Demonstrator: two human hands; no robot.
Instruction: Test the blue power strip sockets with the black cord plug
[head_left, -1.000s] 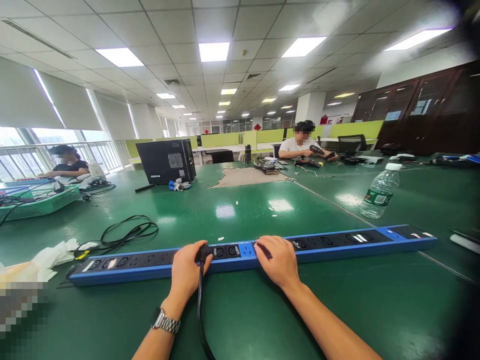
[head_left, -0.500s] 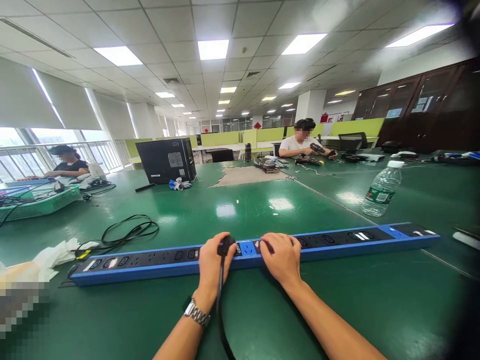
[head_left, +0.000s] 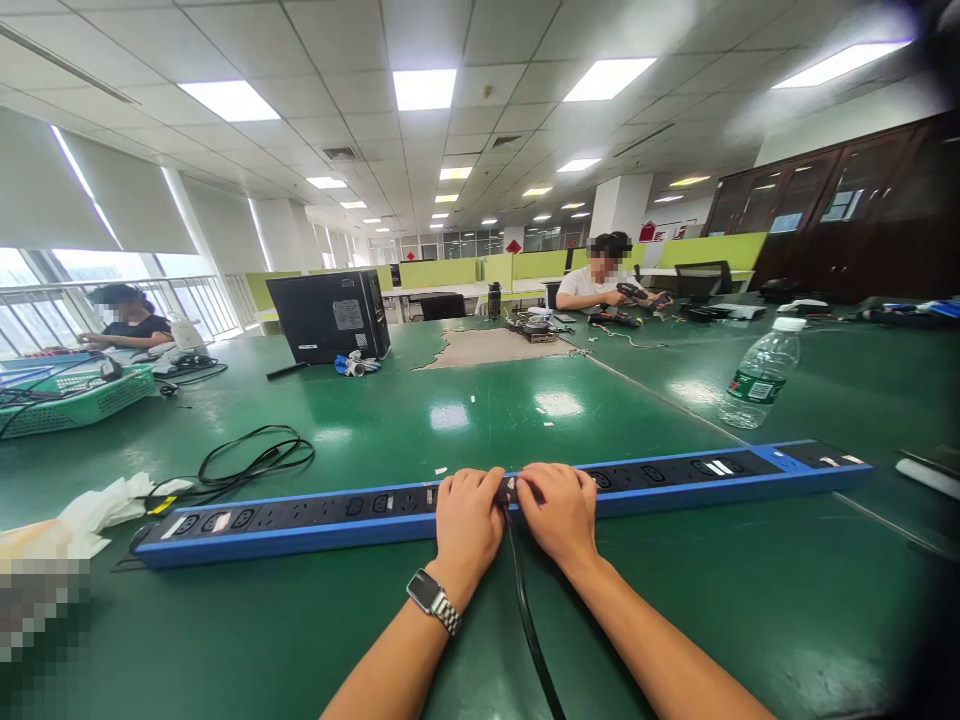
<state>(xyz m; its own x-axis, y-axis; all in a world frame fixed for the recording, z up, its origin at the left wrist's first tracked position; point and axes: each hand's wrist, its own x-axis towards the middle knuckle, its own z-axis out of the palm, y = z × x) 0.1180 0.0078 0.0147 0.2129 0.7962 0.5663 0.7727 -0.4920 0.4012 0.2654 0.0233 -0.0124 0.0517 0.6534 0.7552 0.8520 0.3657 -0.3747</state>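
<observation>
Directly against left grip (head_left: pixel 469 512): black plug (head_left: pixel 507 492).

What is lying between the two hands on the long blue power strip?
In the head view, a black plug sits between the left hand and the right hand, on the long blue power strip; its black cable runs toward the person.
</observation>
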